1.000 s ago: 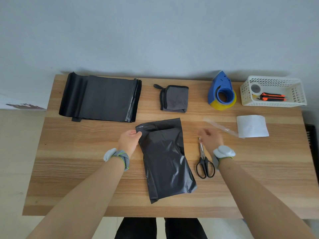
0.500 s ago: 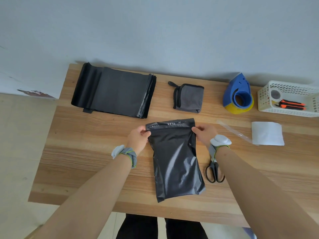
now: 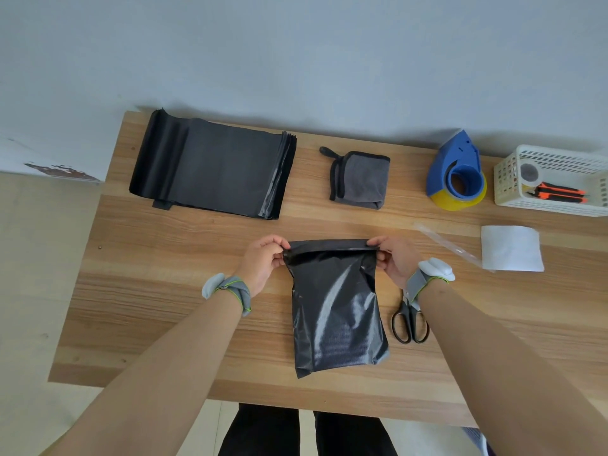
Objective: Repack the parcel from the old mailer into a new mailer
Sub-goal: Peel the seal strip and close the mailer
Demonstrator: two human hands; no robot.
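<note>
A black mailer [image 3: 335,307] lies flat on the wooden counter [image 3: 158,307], in the middle, with its long side going away from the person. Its far end is folded over as a flap. The left hand [image 3: 263,263] pinches the left corner of this folded end between thumb and fingers, and the right hand [image 3: 393,258] pinches the right corner in the same way. So the mailer lies between the two hands at its top and reaches from them toward the person, down between the forearms. The mailer looks filled, but what is inside I cannot tell.

A pair of black scissors [image 3: 409,319] lies just beside the right edge of the mailer, partly under the right wrist. At the far left of the counter is a stack of black mailers [image 3: 214,166]. A folded grey cloth [image 3: 360,179] lies behind the hands, well apart from the held mailer. Further right stands a blue and yellow tape dispenser [image 3: 457,172], then a white basket [image 3: 559,205] with an orange and black tool inside. A white paper sheet [image 3: 511,248] and a clear strip [image 3: 447,246] lie near the right hand.
</note>
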